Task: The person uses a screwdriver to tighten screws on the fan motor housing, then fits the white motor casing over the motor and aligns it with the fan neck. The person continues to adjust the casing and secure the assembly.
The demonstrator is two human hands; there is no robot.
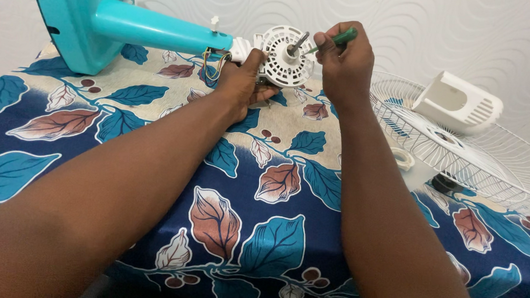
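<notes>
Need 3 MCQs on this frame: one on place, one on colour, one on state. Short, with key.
1. Where does the white motor cover lie?
A. on the wire fan grille
B. under the teal base
C. in the left hand

2. What colour is the screwdriver handle?
A. red
B. green
C. yellow

3. How is the fan motor housing held?
A. lying free on the cloth
C. gripped by the right hand alone
B. steadied by the left hand, its shaft pointing up toward the camera

Key:
1 A: the cover rests on the wire fan grille at the right of the table.
2 B: a green handle sticks out of the right hand.
3 B: the left hand holds the housing from below at the end of the teal fan stand, while the right hand holds the screwdriver against it.
</notes>
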